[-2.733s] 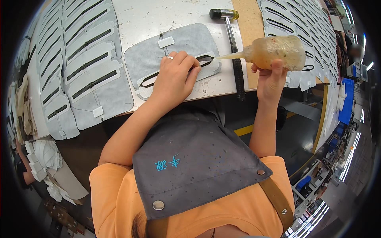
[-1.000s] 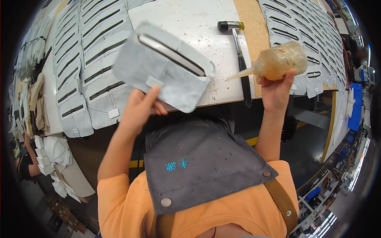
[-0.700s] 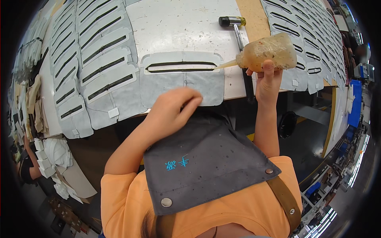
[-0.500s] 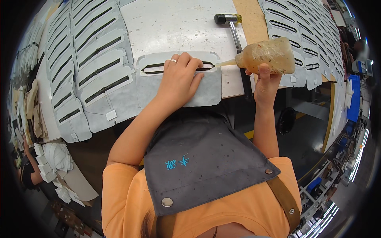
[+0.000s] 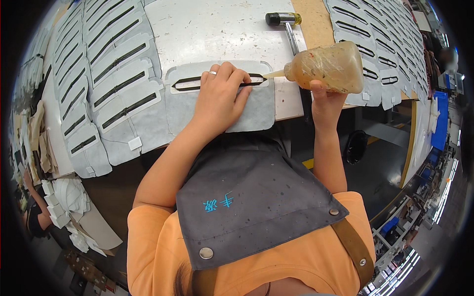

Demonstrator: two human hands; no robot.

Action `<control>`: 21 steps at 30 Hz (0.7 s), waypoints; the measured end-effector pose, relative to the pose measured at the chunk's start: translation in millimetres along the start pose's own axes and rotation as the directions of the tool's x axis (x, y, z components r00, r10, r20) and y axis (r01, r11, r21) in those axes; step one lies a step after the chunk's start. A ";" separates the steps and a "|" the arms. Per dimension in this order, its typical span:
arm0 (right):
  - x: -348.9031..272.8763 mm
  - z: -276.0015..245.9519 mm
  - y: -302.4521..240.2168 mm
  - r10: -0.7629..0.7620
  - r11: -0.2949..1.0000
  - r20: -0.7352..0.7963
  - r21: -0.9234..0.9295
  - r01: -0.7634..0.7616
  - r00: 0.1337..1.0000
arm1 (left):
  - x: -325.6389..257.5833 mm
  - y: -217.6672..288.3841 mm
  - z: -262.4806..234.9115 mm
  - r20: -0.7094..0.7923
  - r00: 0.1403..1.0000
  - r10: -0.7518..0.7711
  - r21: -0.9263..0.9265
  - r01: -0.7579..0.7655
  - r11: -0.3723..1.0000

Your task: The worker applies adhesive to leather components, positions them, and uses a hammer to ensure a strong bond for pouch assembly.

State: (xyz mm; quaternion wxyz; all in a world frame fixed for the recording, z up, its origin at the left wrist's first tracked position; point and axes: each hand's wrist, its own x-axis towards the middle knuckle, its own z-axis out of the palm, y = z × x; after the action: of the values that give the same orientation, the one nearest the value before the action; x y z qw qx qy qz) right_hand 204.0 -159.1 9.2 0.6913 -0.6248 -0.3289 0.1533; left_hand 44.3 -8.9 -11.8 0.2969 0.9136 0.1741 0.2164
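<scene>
My left hand (image 5: pixel 222 98) lies over a grey, leather-like panel (image 5: pixel 197 116), its fingers bent on top and its thumb apart. Beneath them runs a long slot edged in black (image 5: pixel 187 86), partly covered by the hand. In my right hand (image 5: pixel 328 106) is a translucent, stained squeeze bottle (image 5: pixel 328 68), tipped on its side with a yellowish content. Its thin nozzle points left, with the tip at the slot's right end. Whether the tip touches the panel, I cannot tell.
Behind the bottle lies a hammer (image 5: pixel 282 19) with a black-and-yellow head. Overlapping rows of similar slotted panels (image 5: pixel 123 89) cover the left of the white table (image 5: pixel 207 29). More slotted panels (image 5: pixel 363 49) lie at the right. At the far left a co-worker's arm (image 5: pixel 37 195) shows.
The bottle and its nozzle tip have shifted slightly left along with my right hand. My left hand stays on the panel. The whole view has moved a little.
</scene>
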 end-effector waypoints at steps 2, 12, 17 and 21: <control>1.1 0.8 0.0 0.033 0.999 0.006 -0.001 -0.033 0.999 | 0.6 0.5 -0.1 -0.002 1.000 0.003 -0.001 -0.003 1.000; 15.9 -38.5 -15.9 0.424 0.797 0.041 0.457 -0.394 0.905 | 0.1 -0.5 1.3 -0.018 1.000 0.010 -0.005 -0.011 1.000; -5.2 -22.5 -11.0 0.271 0.910 -0.152 0.363 -0.201 0.951 | -0.5 1.1 0.7 -0.009 1.000 -0.001 -0.005 0.001 1.000; -21.2 -8.8 -8.4 0.089 0.988 -0.159 0.138 -0.067 0.983 | -2.3 2.0 -0.1 0.000 1.000 -0.015 -0.004 0.015 1.000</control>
State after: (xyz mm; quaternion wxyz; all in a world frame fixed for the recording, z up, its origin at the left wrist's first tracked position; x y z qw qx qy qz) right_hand 192.4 -180.5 11.7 0.7495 -0.6006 -0.2348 0.1495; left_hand 42.7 -11.3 -11.1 0.3003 0.9117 0.1807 0.2143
